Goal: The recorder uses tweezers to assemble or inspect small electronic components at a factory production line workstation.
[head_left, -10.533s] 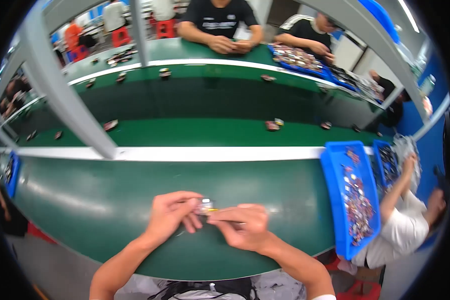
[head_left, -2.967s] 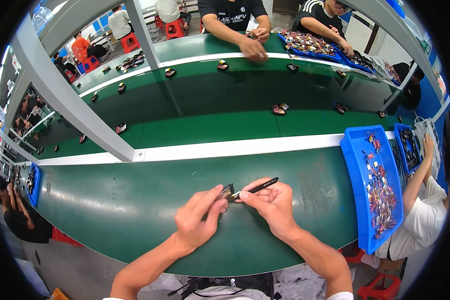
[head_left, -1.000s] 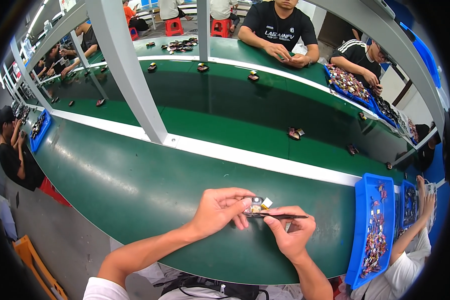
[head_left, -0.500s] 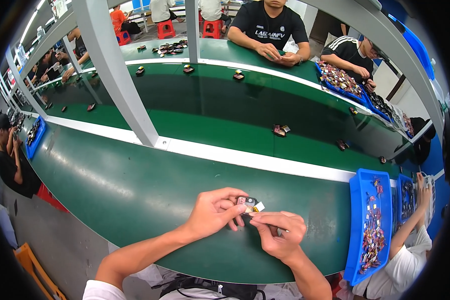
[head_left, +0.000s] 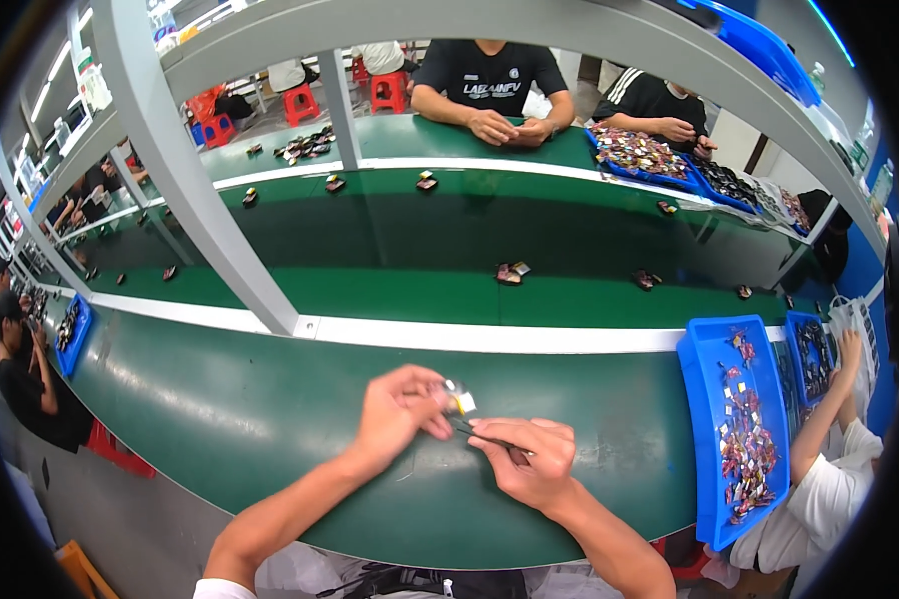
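Note:
My left hand (head_left: 394, 411) is closed round the edge of a small electronic device (head_left: 455, 393) with a dark case and a white tab, held above the green bench. Motion blurs the device, so its inside is hard to make out. Just to the right, my right hand (head_left: 529, 461) pinches a thin dark pointed tool (head_left: 461, 427). The tool's tip lies close to the device's lower edge; whether the two touch I cannot tell.
A blue tray (head_left: 704, 439) of small parts stands right of my hands, beside a co-worker's arm (head_left: 829, 419). Beyond a white rail (head_left: 449, 335), a green belt (head_left: 390, 290) carries scattered devices (head_left: 510, 273). A grey post (head_left: 190, 170) rises at left. Other people sit across the belt.
My view has tilted and shifted. The right fingers have drawn back slightly from the device, leaving the thin tool visible between. The device has turned in my left hand.

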The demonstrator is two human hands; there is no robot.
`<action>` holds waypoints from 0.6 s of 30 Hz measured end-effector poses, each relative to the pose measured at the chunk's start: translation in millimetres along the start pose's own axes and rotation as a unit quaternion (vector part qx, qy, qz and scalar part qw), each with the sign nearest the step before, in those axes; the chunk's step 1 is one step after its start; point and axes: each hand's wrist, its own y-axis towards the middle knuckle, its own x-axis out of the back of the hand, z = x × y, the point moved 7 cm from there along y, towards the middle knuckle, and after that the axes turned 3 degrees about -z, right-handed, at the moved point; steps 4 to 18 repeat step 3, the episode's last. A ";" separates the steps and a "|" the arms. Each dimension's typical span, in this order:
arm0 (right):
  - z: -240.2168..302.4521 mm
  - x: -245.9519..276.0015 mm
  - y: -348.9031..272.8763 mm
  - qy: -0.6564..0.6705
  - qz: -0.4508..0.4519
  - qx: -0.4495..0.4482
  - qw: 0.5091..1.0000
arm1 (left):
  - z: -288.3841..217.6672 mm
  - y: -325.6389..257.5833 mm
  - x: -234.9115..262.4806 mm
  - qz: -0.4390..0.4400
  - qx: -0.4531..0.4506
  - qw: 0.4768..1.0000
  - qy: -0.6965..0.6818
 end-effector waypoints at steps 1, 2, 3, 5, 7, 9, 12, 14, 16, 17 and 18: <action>-1.9 4.9 2.1 -0.006 -0.017 -0.009 1.000 | -9.7 14.0 6.9 -0.024 -0.003 1.000 0.018; -4.5 10.6 3.3 -0.011 -0.033 -0.017 0.999 | -15.3 34.8 17.0 -0.057 -0.015 0.998 0.037; -7.3 12.0 1.6 -0.016 -0.030 -0.021 0.999 | -25.5 56.7 30.9 -0.088 -0.054 0.993 0.053; -7.3 12.0 1.6 -0.016 -0.030 -0.021 0.999 | -25.5 56.7 30.9 -0.088 -0.054 0.993 0.053; -7.3 12.0 1.6 -0.016 -0.030 -0.021 0.999 | -25.5 56.7 30.9 -0.088 -0.054 0.993 0.053; -7.3 12.0 1.6 -0.016 -0.030 -0.021 0.999 | -25.5 56.7 30.9 -0.088 -0.054 0.993 0.053; -7.3 12.0 1.6 -0.016 -0.030 -0.021 0.999 | -25.5 56.7 30.9 -0.088 -0.054 0.993 0.053; -7.3 12.0 1.6 -0.016 -0.030 -0.021 0.999 | -25.5 56.7 30.9 -0.088 -0.054 0.993 0.053; -7.3 12.0 1.6 -0.016 -0.030 -0.021 0.999 | -25.5 56.7 30.9 -0.088 -0.054 0.993 0.053; -7.3 12.0 1.6 -0.016 -0.030 -0.021 0.999 | -25.5 56.7 30.9 -0.088 -0.054 0.993 0.053; -7.3 12.0 1.6 -0.016 -0.030 -0.021 0.999 | -25.5 56.7 30.9 -0.088 -0.054 0.993 0.053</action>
